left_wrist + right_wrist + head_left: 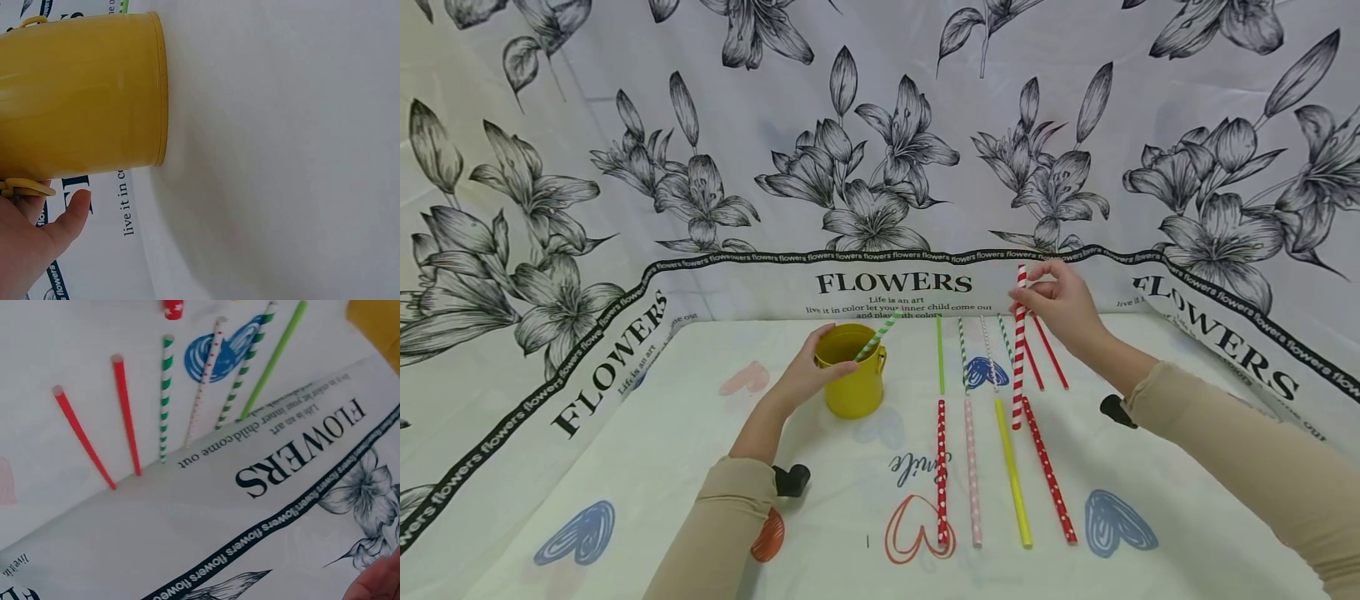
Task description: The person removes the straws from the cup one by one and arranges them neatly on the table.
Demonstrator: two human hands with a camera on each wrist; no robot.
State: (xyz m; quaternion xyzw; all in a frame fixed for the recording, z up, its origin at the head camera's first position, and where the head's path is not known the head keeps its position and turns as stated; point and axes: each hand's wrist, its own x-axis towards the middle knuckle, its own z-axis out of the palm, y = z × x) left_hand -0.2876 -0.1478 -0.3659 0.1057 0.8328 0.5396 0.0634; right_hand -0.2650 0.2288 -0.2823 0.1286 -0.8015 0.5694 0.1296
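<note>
My left hand (pixel 801 371) holds the side of a yellow bucket (pixel 853 396), with its thumb at the near rim and fingers at the far left rim. A green-and-white striped paper straw (pixel 883 329) leans out of the bucket's mouth. In the left wrist view, the bucket's yellow wall (pixel 81 94) is close to the hand (pixel 34 244). Over the back row of straws, my right hand (pixel 1060 304) pinches a red-and-white striped straw (pixel 1018 350) near its upper end. The right wrist view shows only part of that hand (pixel 378 578); the held straw is outside it.
Behind lie a plain green straw (pixel 941 354), striped and dotted straws, and two red straws (pixel 1051 354). Nearer are red dotted straws (pixel 1051 475), a pink straw (pixel 973 475) and a yellow straw (pixel 1013 475). A flower-printed cloth (pixel 887 292) rises behind the white tablecloth (pixel 662 433).
</note>
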